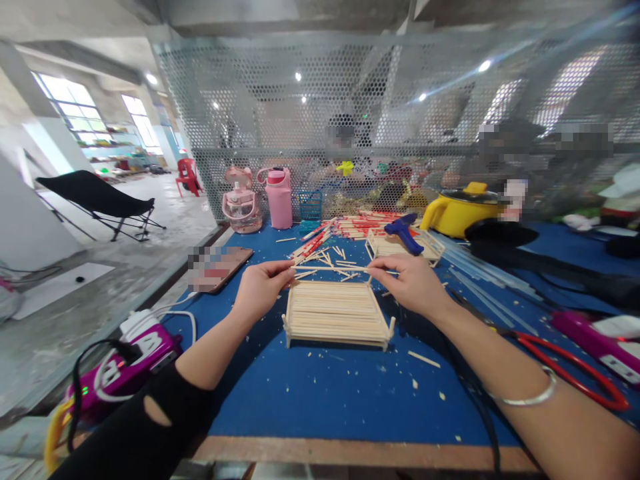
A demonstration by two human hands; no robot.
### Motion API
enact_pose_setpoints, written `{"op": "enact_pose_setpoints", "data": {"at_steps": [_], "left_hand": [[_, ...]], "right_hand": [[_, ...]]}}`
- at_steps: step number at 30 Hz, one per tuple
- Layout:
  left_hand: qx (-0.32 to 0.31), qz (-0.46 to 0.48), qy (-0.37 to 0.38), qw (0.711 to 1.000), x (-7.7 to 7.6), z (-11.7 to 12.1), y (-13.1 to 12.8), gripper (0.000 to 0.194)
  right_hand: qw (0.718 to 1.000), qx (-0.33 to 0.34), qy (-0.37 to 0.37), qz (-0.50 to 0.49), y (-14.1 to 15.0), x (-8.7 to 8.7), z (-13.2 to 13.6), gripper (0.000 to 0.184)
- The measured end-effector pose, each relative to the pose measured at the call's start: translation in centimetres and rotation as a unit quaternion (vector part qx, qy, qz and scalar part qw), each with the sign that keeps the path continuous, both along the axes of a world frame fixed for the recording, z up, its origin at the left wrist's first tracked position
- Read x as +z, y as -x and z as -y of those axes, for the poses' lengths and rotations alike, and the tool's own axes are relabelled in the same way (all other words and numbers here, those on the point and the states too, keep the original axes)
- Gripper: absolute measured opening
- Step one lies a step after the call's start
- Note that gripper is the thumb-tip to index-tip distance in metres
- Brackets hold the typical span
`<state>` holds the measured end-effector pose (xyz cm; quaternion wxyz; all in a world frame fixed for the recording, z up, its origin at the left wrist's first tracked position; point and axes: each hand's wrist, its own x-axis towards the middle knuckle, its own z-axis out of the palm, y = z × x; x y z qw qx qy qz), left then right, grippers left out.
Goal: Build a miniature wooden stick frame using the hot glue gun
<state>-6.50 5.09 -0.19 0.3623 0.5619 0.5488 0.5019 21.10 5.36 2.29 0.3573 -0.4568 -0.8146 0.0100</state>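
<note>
A small platform of wooden sticks stands on short legs on the blue mat. Above its far edge I hold one thin wooden stick level. My left hand pinches its left end. My right hand pinches its right end. Both hands are closed on that stick, just over the platform's far corners. Loose sticks and offcuts lie scattered behind the platform.
A blue glue gun rests on a second stick frame. A yellow pot, pink bottles, a phone, red-handled cutters, clear glue sticks and a purple power strip surround the mat. People sit behind the mesh screen.
</note>
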Motion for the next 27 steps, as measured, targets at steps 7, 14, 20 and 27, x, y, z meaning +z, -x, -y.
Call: {"op": "enact_pose_setpoints", "data": {"at_steps": [7,14,20,27], "left_hand": [[0.008,-0.090,-0.036,0.995,-0.09,0.29,0.29,0.033],[-0.004,-0.100,-0.022,0.995,-0.24,0.03,0.44,0.033],[-0.009,-0.095,-0.012,0.995,-0.21,-0.01,0.71,0.036],[-0.009,-0.053,0.007,0.999,0.13,0.19,0.65,0.038]], "right_hand": [[0.999,-0.001,0.036,-0.029,-0.15,-0.03,0.25,0.020],[0.996,0.007,0.080,-0.036,-0.73,-0.21,0.14,0.023],[0.994,-0.011,0.094,-0.055,-0.53,-0.70,-0.09,0.024],[0.994,-0.010,0.088,-0.060,-0.09,-0.61,0.32,0.022]]}}
